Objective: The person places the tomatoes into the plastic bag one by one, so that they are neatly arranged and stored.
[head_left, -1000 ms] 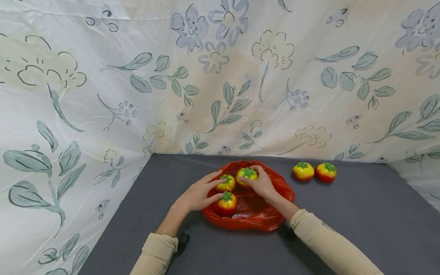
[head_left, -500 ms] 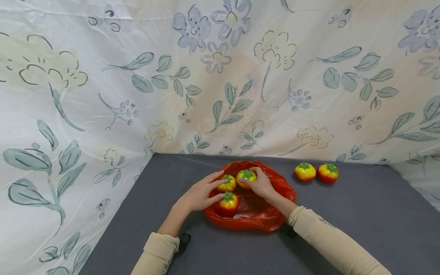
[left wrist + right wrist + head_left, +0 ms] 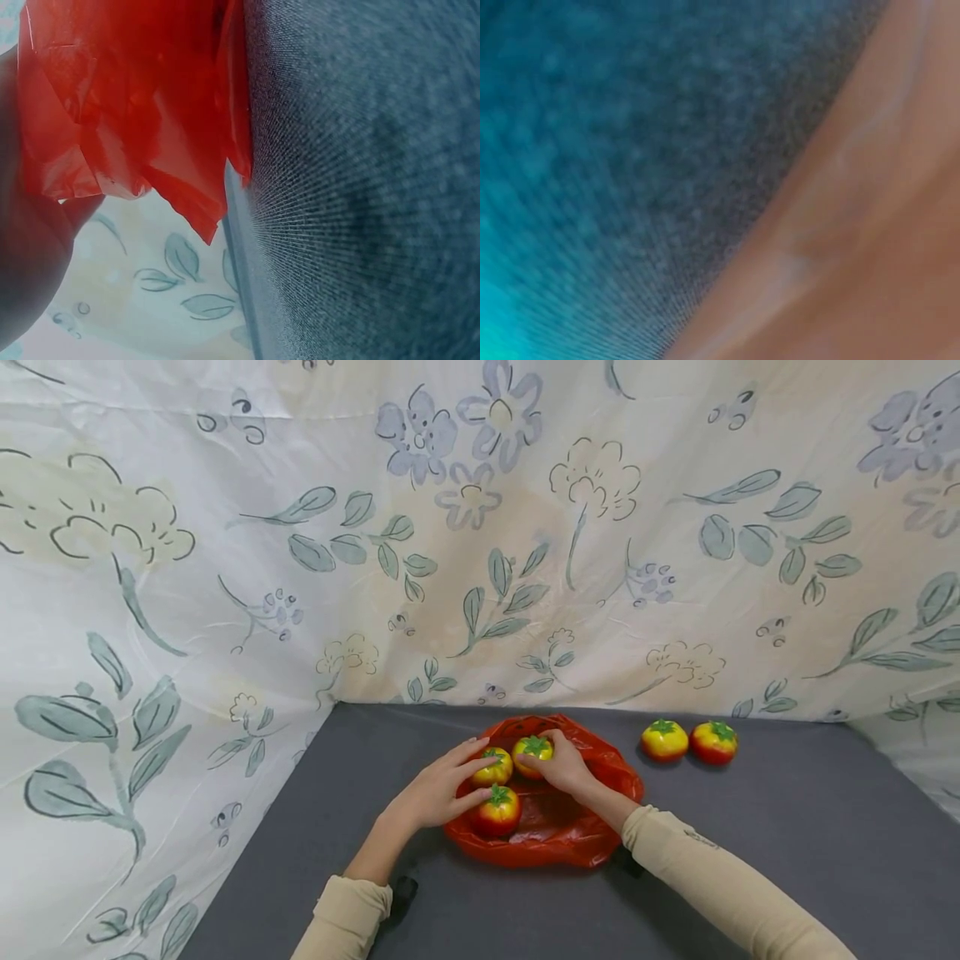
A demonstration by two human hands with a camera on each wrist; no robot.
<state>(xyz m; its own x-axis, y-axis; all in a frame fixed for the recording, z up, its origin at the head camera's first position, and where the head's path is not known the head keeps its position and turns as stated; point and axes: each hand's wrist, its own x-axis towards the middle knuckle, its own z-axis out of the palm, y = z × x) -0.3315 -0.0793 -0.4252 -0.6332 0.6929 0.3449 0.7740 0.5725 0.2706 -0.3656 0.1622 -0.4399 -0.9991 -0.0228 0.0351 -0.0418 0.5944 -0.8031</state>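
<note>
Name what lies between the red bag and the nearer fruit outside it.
Only a bare strip of dark tabletop separates the red bag from that fruit; the head view shows it.

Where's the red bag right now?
Head view: lower middle, slightly right of centre, the red bag lies on the dark table, left hand at its left edge, right hand over it. Left wrist view: upper left.
</note>
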